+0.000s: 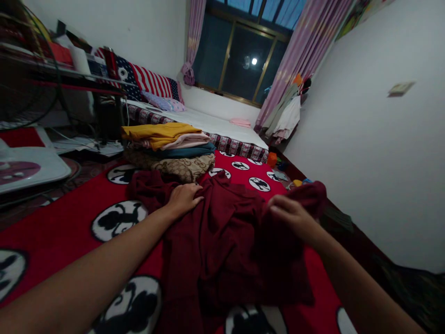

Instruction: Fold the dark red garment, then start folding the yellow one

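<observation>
Head view: one maroon garment [222, 246] lies crumpled on the red blanket [69, 222]. The left hand [184, 198] rests flat on it, grip apart, probably to pin the cloth. The right hand [291, 214] has its grip clamped on a lifted edge. Behind them, one pile of folded clothes [170, 148], at least four pieces, stands aside, then one bed [215, 123].

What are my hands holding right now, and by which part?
The right hand grips the dark red garment by a bunched edge on its right side. The left hand lies flat on its far part, not gripping.
</observation>
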Motion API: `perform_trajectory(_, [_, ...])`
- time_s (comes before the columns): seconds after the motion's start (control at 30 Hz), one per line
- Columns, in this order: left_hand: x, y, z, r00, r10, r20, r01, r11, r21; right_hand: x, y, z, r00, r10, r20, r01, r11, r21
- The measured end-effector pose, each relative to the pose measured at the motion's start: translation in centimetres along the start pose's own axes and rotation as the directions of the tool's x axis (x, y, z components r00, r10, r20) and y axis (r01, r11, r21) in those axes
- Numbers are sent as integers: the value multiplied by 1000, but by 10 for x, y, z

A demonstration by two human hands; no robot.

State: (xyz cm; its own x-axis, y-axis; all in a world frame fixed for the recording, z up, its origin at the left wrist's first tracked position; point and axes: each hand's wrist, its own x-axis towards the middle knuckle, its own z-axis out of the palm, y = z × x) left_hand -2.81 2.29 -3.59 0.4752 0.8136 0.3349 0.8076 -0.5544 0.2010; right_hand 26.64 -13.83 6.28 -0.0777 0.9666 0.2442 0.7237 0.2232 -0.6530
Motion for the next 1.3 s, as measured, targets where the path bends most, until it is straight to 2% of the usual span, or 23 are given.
perform_trajectory(0.03, [0, 0, 0, 1000, 12, 4, -12, 1000, -7, -6, -15, 13, 936, 36, 350, -39, 999, 2])
perform_trajectory(0.07, [-1, 1, 0, 1000, 24, 7, -24, 1000, -15, -11, -25, 25, 802, 71, 593, -81, 997, -9])
perform_trajectory(0.1, [-1, 1, 1, 999, 35, 10, -35, 999, -25, -13, -31, 33, 704, 97, 704, -106, 994, -31])
perform_trajectory(0.13, [-1, 1, 1, 999, 46, 10, -45, 998, -34, -12, -33, 40, 698, 116, 706, -114, 992, -50])
perform_trajectory(0.17, [-1, 1, 2, 998, 56, 9, -56, 998, -43, -8, -31, 44, 777, 125, 616, -101, 992, -75])
perform_trajectory(0.2, [-1, 1, 2, 998, 65, 6, -65, 997, -51, -2, -25, 47, 888, 127, 443, -79, 989, -126])
perform_trajectory(0.23, [-1, 1, 2, 997, 73, 1, -73, 996, -59, 5, -17, 49, 966, 122, 228, -74, 975, -209])
perform_trajectory(0.27, [-1, 1, 3, 997, 79, -2, -79, 995, -67, 13, -7, 51, 992, 122, 32, -106, 945, -309])
perform_trajectory(0.3, [-1, 0, 3, 997, 80, -6, -80, 994, -75, 21, 3, 53, 985, 136, -109, -168, 901, -400])
perform_trajectory(0.37, [-1, -1, 3, 998, 69, -11, -69, 994, -88, 33, 21, 59, 949, 231, -215, -310, 812, -495])
perform_trajectory(0.47, [0, -1, 4, 998, 53, -21, -56, 985, -161, 40, 37, 72, 907, 383, -174, -418, 776, -472])
perform_trajectory(0.53, [0, 5, 6, 997, 74, -36, -81, 943, -323, 42, 36, 82, 915, 373, -151, -402, 838, -370])
perform_trajectory(0.6, [-2, 17, 7, 991, 121, -54, -131, 839, -528, 47, 30, 90, 931, 352, -100, -364, 919, -152])
perform_trajectory(0.67, [-6, 34, 8, 974, 217, -61, -201, 717, -668, 56, 22, 96, 934, 357, -17, -355, 932, 72])
perform_trajectory(0.73, [-13, 53, 7, 930, 361, -70, -304, 644, -702, 68, 17, 99, 936, 352, 2, -350, 929, 118])
perform_trajectory(0.83, [-26, 77, 2, 820, 567, -81, -489, 620, -613, 88, 13, 104, 948, 319, -12, -318, 943, -98])
perform_trajectory(0.93, [-37, 92, -6, 726, 687, -30, -632, 649, -425, 102, 9, 110, 946, 294, 138, -220, 893, -393])
perform_trajectory(1.0, [-43, 98, -9, 702, 712, 20, -674, 673, -306, 106, 5, 114, 944, 266, 196, -128, 841, -525])
perform_trajectory(1.07, [-47, 104, -13, 727, 683, 63, -656, 719, -229, 104, 4, 118, 958, 242, 153, -118, 818, -563])
perform_trajectory(1.13, [-52, 110, -18, 782, 619, 72, -596, 776, -203, 99, 9, 119, 969, 242, 50, -203, 896, -394])
perform_trajectory(1.2, [-59, 116, -26, 812, 582, 39, -557, 794, -244, 93, 20, 113, 951, 303, -55, -303, 953, 13])
perform_trajectory(1.27, [-67, 123, -36, 811, 585, -12, -555, 763, -332, 90, 34, 98, 904, 403, -143, -326, 866, 379])
perform_trajectory(1.3, [-71, 125, -40, 800, 599, -29, -565, 736, -373, 90, 40, 88, 871, 451, -193, -315, 815, 486])
